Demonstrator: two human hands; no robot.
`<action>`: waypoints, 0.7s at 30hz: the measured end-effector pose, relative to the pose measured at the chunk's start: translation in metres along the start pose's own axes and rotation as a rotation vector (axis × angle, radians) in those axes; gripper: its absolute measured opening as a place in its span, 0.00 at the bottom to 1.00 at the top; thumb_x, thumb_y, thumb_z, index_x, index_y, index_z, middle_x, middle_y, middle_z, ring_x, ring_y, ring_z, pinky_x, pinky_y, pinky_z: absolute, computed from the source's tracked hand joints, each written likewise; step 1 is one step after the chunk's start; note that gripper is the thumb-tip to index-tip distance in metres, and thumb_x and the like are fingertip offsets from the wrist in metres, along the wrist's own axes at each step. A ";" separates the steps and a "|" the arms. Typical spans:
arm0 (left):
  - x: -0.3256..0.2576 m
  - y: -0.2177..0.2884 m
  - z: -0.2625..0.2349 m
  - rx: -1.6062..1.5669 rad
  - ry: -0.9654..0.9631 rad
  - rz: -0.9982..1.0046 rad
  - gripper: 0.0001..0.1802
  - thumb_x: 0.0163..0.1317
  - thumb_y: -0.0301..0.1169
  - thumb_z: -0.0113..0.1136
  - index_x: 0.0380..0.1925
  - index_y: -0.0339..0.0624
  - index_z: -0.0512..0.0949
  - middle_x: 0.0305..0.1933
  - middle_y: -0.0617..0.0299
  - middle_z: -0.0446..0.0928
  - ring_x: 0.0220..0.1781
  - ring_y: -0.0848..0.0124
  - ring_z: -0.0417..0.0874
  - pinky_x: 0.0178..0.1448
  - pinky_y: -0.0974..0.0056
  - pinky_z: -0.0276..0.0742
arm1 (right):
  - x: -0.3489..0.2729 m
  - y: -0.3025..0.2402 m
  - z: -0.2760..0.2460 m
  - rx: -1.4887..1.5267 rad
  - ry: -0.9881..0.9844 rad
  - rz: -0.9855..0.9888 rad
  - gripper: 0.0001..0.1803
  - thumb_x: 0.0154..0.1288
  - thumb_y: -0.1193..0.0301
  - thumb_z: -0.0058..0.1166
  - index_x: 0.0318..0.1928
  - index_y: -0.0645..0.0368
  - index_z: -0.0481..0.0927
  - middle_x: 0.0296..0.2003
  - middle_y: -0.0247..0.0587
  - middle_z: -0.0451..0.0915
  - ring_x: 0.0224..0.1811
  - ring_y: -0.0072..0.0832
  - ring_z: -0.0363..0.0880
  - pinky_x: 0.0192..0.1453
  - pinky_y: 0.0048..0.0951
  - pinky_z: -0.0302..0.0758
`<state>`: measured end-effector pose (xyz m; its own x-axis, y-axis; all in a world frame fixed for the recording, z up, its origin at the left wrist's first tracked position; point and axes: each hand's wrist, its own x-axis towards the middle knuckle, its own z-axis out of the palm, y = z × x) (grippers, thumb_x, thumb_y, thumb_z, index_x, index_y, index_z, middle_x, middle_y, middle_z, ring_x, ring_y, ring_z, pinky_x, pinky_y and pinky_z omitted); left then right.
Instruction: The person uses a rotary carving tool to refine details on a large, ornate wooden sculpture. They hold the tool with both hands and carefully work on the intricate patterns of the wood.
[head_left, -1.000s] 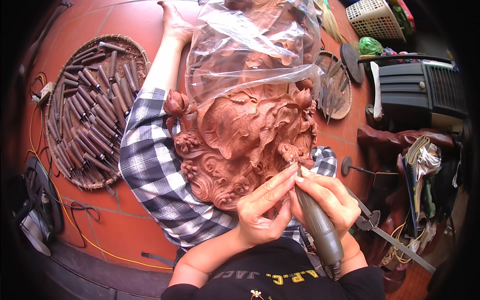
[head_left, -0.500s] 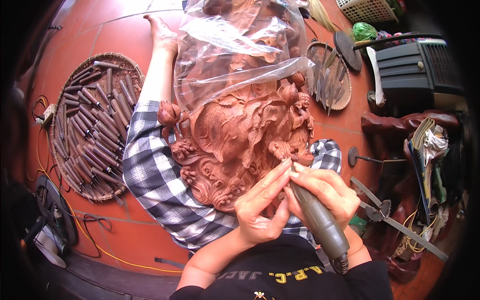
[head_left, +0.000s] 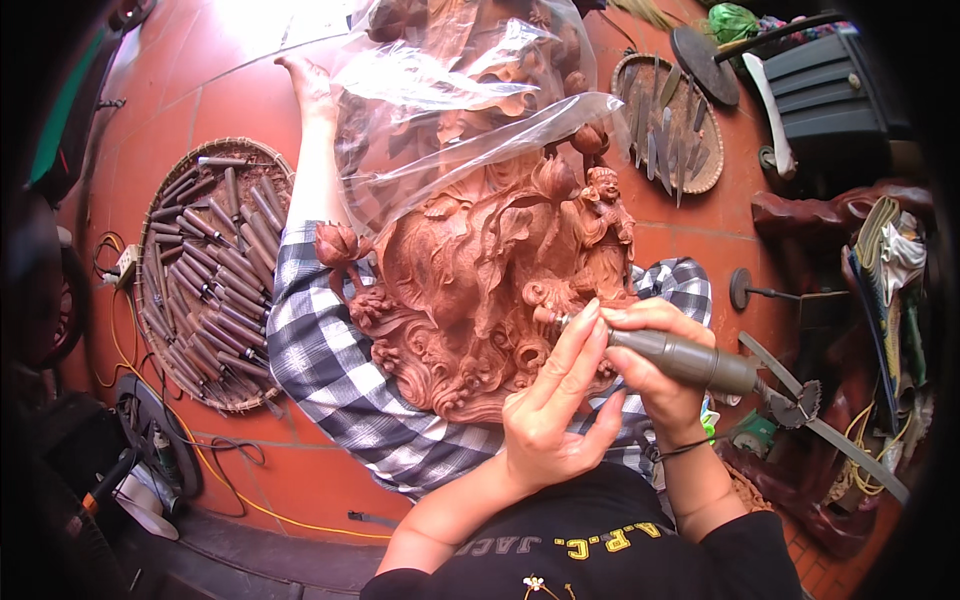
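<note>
Since the earlier frame, the grey rotary tool (head_left: 680,358) has swung from steep to nearly level, its tip low on the reddish wood carving (head_left: 470,300).
Right hand (head_left: 655,365) grips the tool; left hand (head_left: 555,410) steadies its nose with fingertips, resting on the carving across the checked lap. Light, braced strokes would suit this fine detail.

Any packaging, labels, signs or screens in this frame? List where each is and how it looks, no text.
Clear plastic bag: crumpled, transparent, draped over the upper part of the reddish wood carving.
Printed lettering on the black shirt: a yellow arc at the bottom edge, below the hands.
No signs or screens in view.
</note>
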<state>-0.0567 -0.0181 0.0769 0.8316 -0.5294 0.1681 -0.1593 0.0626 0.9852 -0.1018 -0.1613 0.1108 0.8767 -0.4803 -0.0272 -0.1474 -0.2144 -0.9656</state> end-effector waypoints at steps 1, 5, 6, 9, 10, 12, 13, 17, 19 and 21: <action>0.005 -0.001 0.003 0.062 -0.003 0.048 0.34 0.53 0.20 0.67 0.64 0.30 0.74 0.69 0.43 0.72 0.58 0.57 0.86 0.43 0.66 0.85 | -0.002 0.004 0.000 0.147 0.049 0.139 0.14 0.55 0.78 0.70 0.44 0.64 0.86 0.42 0.43 0.86 0.43 0.25 0.84 0.50 0.26 0.81; 0.015 0.003 0.011 0.196 -0.048 0.092 0.34 0.55 0.22 0.66 0.65 0.31 0.72 0.70 0.44 0.71 0.58 0.55 0.85 0.52 0.61 0.84 | -0.005 0.014 0.003 0.581 0.195 0.263 0.14 0.58 0.80 0.68 0.46 0.67 0.84 0.45 0.44 0.85 0.48 0.27 0.84 0.55 0.25 0.81; 0.015 0.003 0.011 0.222 -0.055 0.104 0.34 0.55 0.22 0.66 0.65 0.30 0.72 0.70 0.44 0.71 0.58 0.55 0.85 0.52 0.62 0.84 | -0.006 0.017 0.003 0.622 0.186 0.274 0.14 0.58 0.80 0.68 0.46 0.67 0.84 0.45 0.44 0.85 0.48 0.27 0.85 0.55 0.25 0.81; 0.011 0.003 0.012 0.281 -0.057 0.127 0.35 0.55 0.22 0.66 0.66 0.30 0.71 0.69 0.43 0.71 0.59 0.54 0.85 0.52 0.61 0.84 | -0.010 0.021 0.001 0.677 0.148 0.275 0.14 0.59 0.81 0.67 0.46 0.67 0.84 0.45 0.44 0.85 0.48 0.27 0.85 0.55 0.25 0.81; 0.008 0.004 0.012 0.299 -0.054 0.132 0.35 0.55 0.22 0.66 0.66 0.30 0.71 0.69 0.43 0.71 0.59 0.54 0.85 0.52 0.61 0.84 | -0.010 0.021 0.000 0.656 0.122 0.259 0.14 0.59 0.81 0.67 0.46 0.67 0.84 0.45 0.44 0.85 0.48 0.27 0.85 0.55 0.25 0.81; 0.005 0.003 0.012 0.292 -0.066 0.116 0.35 0.55 0.22 0.67 0.66 0.29 0.71 0.69 0.40 0.71 0.61 0.50 0.82 0.54 0.60 0.84 | -0.010 0.021 -0.002 0.619 0.085 0.261 0.14 0.59 0.81 0.67 0.47 0.67 0.84 0.45 0.44 0.85 0.47 0.26 0.84 0.54 0.25 0.81; 0.005 0.003 0.013 0.288 -0.069 0.108 0.36 0.55 0.21 0.67 0.66 0.29 0.71 0.69 0.39 0.70 0.63 0.49 0.81 0.55 0.59 0.83 | -0.009 0.020 -0.002 0.614 0.095 0.257 0.14 0.59 0.81 0.67 0.47 0.66 0.84 0.45 0.44 0.85 0.47 0.26 0.84 0.54 0.25 0.81; 0.010 0.004 0.015 0.264 -0.069 0.081 0.36 0.54 0.20 0.67 0.66 0.28 0.71 0.69 0.38 0.70 0.63 0.48 0.81 0.55 0.59 0.84 | -0.006 0.016 0.002 0.597 0.143 0.275 0.13 0.60 0.80 0.67 0.47 0.66 0.84 0.45 0.43 0.85 0.47 0.25 0.84 0.53 0.25 0.81; 0.013 -0.002 0.015 0.286 -0.060 0.143 0.36 0.54 0.20 0.67 0.66 0.28 0.70 0.69 0.37 0.70 0.63 0.48 0.81 0.55 0.59 0.84 | -0.007 0.016 0.003 0.598 0.149 0.259 0.13 0.60 0.80 0.67 0.47 0.66 0.84 0.46 0.43 0.85 0.47 0.25 0.84 0.53 0.25 0.81; 0.008 0.001 0.014 0.298 -0.065 0.129 0.36 0.54 0.19 0.66 0.66 0.27 0.70 0.69 0.37 0.70 0.64 0.47 0.80 0.55 0.59 0.84 | -0.013 0.023 0.005 0.605 0.131 0.205 0.14 0.60 0.79 0.67 0.47 0.66 0.84 0.46 0.43 0.85 0.47 0.24 0.84 0.54 0.25 0.81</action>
<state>-0.0579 -0.0341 0.0782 0.7601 -0.5867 0.2793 -0.4179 -0.1122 0.9015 -0.1143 -0.1561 0.0872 0.7894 -0.5687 -0.2310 0.0118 0.3904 -0.9206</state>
